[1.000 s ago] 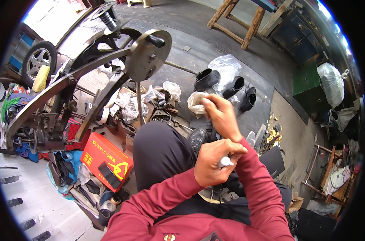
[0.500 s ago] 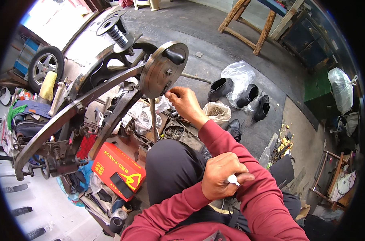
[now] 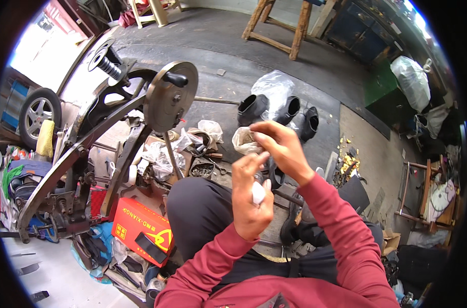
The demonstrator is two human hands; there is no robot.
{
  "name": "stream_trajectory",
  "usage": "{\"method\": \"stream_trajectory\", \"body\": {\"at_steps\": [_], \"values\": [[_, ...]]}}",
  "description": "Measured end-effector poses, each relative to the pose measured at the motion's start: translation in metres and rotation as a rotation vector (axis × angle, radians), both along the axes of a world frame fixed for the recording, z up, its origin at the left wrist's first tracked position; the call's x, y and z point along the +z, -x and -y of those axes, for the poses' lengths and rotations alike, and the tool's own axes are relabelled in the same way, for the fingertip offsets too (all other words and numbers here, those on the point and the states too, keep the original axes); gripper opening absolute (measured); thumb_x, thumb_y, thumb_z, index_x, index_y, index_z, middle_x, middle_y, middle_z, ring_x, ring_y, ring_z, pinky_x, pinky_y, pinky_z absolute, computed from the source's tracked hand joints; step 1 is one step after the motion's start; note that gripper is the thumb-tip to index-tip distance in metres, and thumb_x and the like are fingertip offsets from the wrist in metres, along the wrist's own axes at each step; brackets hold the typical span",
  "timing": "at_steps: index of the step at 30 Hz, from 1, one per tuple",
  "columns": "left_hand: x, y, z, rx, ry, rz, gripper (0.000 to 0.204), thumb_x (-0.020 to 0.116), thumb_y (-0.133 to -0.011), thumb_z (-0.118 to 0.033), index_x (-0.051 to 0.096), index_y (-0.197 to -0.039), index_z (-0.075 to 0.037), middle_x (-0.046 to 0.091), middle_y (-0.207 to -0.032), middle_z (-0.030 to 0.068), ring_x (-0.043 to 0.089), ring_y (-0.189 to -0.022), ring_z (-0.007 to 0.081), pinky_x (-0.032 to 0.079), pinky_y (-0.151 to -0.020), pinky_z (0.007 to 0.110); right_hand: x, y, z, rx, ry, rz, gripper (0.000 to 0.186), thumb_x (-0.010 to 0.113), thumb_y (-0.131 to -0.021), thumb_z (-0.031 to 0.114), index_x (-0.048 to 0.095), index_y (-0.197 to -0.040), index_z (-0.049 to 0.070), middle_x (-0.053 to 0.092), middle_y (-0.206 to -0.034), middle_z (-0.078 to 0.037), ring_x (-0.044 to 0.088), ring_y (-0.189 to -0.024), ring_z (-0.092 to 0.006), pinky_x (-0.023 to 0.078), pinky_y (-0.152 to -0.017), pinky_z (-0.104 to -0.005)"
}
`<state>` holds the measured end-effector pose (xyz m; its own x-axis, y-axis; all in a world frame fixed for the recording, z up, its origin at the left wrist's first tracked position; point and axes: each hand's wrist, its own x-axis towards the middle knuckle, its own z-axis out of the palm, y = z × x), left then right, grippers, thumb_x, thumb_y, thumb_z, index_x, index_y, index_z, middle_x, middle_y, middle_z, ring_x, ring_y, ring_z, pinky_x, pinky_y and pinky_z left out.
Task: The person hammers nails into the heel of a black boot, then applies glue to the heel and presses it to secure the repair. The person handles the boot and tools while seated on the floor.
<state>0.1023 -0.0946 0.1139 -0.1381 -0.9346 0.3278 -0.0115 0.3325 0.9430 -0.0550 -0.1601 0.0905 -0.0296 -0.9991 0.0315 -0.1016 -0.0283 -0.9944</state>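
Low in the middle, my left hand (image 3: 251,205) is closed around a small white tube (image 3: 257,192). Just above it and to the right, my right hand (image 3: 279,149) has bent fingertips near the tips of my left fingers; whether it pinches anything small is hidden. An open pale bag (image 3: 244,137) lies behind my hands. To the left stands a dark iron hand-crank machine (image 3: 56,182), with a round metal wheel (image 3: 159,100) and a spool (image 3: 110,66) on top. Neither hand touches it.
Several black boots (image 3: 251,110) stand by a plastic sheet (image 3: 269,82). A red box (image 3: 138,220) with a phone (image 3: 150,246) on it lies beside my knee (image 3: 197,205). Cluttered parts and bags (image 3: 154,159) lie under the machine. A wooden trestle (image 3: 272,41) stands at the back.
My right hand has drawn back from the machine's wheel and moved right, beside my left hand. My left hand has risen with the tube and turned more upright. The view has shifted.
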Motion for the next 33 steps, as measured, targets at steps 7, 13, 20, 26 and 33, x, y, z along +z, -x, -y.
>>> {"method": "stream_trajectory", "body": {"at_steps": [7,13,20,26,33], "values": [[-0.006,0.024,-0.008,-0.385,-0.129,-0.145,0.082,0.054,-0.081,0.016,0.045,-0.159,-0.006,0.038,-0.162,0.0167,0.049,-0.143,0.0292,0.047,-0.107,0.033,0.060,0.044,-0.123,0.119,0.117,-0.163,0.036,0.068,-0.091,0.005,0.069,-0.127,0.001,0.067,-0.118,-0.008,0.063,-0.097,-0.0164,0.051,-0.088,-0.0324],[0.005,0.036,-0.030,-0.701,-0.514,-0.412,0.079,0.062,-0.089,-0.006,0.035,-0.164,-0.001,0.045,-0.161,0.0125,0.045,-0.147,0.0259,0.039,-0.120,0.040,0.061,0.048,-0.166,0.144,0.060,-0.131,0.047,0.067,-0.090,0.005,0.061,-0.137,-0.002,0.069,-0.124,-0.014,0.064,-0.116,-0.0215,0.049,-0.104,-0.0379],[0.026,0.061,-0.038,-0.843,-0.416,-0.284,0.087,0.077,-0.092,-0.021,0.033,-0.164,0.001,0.045,-0.161,0.0127,0.045,-0.146,0.0262,0.040,-0.118,0.040,0.063,0.052,-0.185,-0.020,0.189,-0.134,0.042,0.080,-0.090,0.009,0.060,-0.126,0.000,0.071,-0.112,-0.013,0.069,-0.106,-0.0218,0.054,-0.095,-0.0370],[-0.015,0.066,-0.005,-0.742,-0.342,-0.469,0.057,0.051,-0.110,-0.052,0.062,-0.138,-0.003,0.065,-0.139,0.0191,0.059,-0.133,0.0271,0.050,-0.100,0.042,0.066,0.088,-0.205,-0.240,0.162,-0.047,0.031,0.082,-0.092,0.010,0.066,-0.118,0.002,0.070,-0.106,-0.004,0.063,-0.102,-0.0114,0.050,-0.095,-0.0300],[-0.175,0.076,0.012,-0.325,-0.408,0.423,0.038,0.077,-0.093,-0.018,0.063,-0.125,-0.004,0.069,-0.128,0.0155,0.066,-0.117,0.0238,0.051,-0.097,0.038,0.056,0.117,-0.225,-0.484,0.251,0.365,0.026,0.078,-0.097,0.009,0.063,-0.117,0.001,0.072,-0.108,-0.004,0.068,-0.102,-0.0100,0.053,-0.091,-0.0282]]}}
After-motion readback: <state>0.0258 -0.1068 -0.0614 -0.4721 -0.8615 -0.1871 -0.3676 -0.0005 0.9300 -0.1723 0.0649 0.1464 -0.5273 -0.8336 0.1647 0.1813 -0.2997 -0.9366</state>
